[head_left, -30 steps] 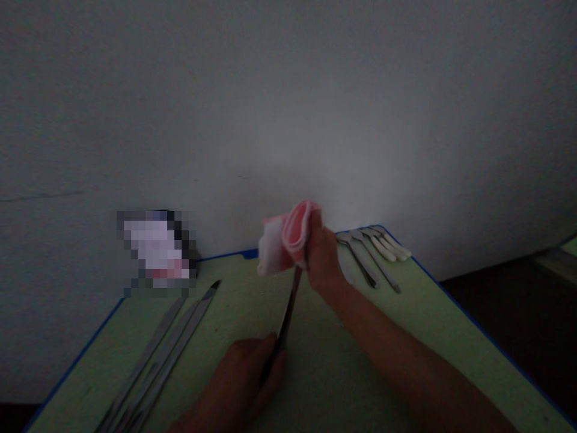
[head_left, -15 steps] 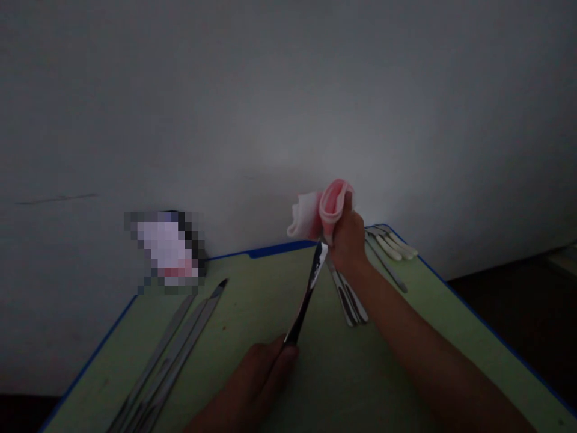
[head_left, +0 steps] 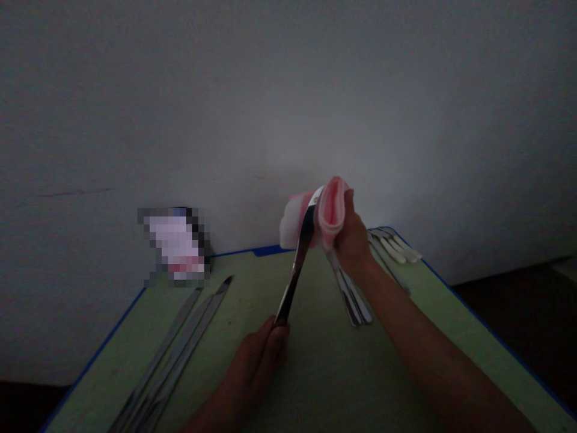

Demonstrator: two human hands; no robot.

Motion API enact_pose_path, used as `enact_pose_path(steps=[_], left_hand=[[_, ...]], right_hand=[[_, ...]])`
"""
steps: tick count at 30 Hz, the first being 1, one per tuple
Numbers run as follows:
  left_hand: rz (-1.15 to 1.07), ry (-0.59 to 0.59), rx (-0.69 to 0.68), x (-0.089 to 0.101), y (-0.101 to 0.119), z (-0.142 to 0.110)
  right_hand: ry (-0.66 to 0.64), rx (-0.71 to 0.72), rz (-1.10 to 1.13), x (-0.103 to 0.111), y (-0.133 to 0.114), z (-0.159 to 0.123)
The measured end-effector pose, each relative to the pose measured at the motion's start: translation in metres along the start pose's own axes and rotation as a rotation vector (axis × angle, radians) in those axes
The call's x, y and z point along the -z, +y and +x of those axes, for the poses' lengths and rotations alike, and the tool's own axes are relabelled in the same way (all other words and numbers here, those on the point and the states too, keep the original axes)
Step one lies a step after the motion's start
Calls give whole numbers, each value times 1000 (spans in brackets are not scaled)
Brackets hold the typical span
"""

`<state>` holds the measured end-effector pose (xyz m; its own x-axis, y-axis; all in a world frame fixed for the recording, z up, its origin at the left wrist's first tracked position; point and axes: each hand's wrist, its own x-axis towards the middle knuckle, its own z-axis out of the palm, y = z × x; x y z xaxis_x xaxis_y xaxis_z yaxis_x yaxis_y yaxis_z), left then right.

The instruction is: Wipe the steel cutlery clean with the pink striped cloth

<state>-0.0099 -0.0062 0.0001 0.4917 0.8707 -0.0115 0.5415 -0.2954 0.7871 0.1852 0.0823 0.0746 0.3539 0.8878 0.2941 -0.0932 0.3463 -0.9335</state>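
Note:
My left hand [head_left: 259,361] is closed around one end of a shiny metal table knife [head_left: 295,270], which slants up and away over the table. My right hand [head_left: 354,234] grips a folded pink and white cloth [head_left: 332,210]. The knife's far end lies in front of the cloth, between its white part and the rolled pink fold; whether they touch I cannot tell. Below my right wrist, several metal cutlery handles [head_left: 349,297] lie side by side on the green table, their far ends hidden behind the hand and cloth.
Several long knives [head_left: 180,343] lie on the left of the green table [head_left: 252,288]. Cutlery with white handles [head_left: 396,245] rests at the back right corner, beside a metal piece partly hidden by my arm. A blurred-out phone-like object [head_left: 175,243] leans against the wall [head_left: 270,90].
The knife has moved up and slightly left, so its far end now overlaps the cloth instead of ending below it. My left hand has shifted up and left with it.

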Motion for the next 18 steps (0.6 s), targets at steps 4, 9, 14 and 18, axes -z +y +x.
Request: enact_pose_path(steps=[4,9,14,18], left_hand=[[45,-76,30,1,1,2],[199,-183,-14,0,4,1],[227,-214,-14,0,6,1],[148,-176,4,1,6,1]], right_hand=[[-45,-8,11,-15,3,-11],[117,59,66,-5,1,-4],[84,102,-65,-4,-6,-6],[52,93,-86,-14,4,-16]])
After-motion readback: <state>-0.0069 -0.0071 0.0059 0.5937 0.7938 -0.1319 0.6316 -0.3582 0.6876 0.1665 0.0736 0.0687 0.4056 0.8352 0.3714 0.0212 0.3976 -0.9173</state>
